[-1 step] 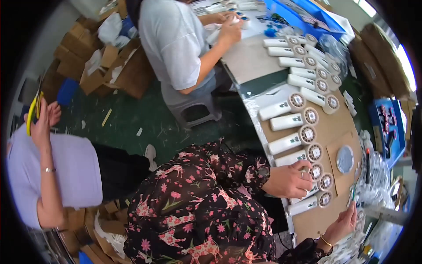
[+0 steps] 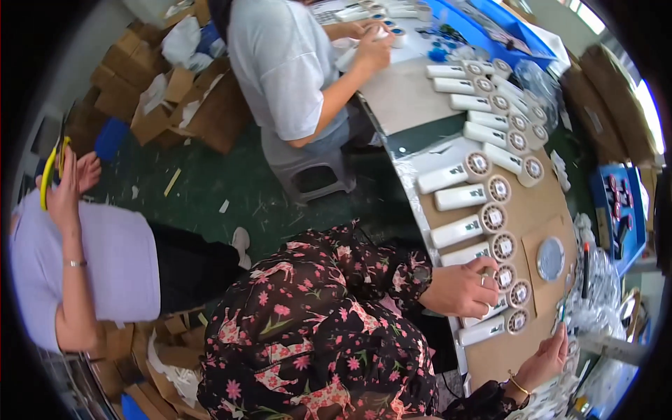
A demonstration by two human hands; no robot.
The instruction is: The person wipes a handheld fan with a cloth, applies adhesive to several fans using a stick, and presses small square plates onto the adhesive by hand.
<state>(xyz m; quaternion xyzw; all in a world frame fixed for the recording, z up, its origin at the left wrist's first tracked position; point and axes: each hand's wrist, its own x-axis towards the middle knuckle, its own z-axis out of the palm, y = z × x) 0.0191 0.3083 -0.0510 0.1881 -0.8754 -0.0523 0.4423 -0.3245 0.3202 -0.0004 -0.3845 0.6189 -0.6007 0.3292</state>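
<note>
Left hand [image 2: 462, 288]: perhaps steadying white device [image 2: 505, 278]; we can't tell grip
Right hand [image 2: 549, 358]: pinching thin tool [image 2: 562, 310], likely for control

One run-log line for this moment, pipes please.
left hand: over white units | right hand: fingers pinching thin tool | grey disc: on cardboard

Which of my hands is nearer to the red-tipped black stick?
Right. Your right hand is below the black stick in the picture; your left hand is farther left, at the white fans.
</note>
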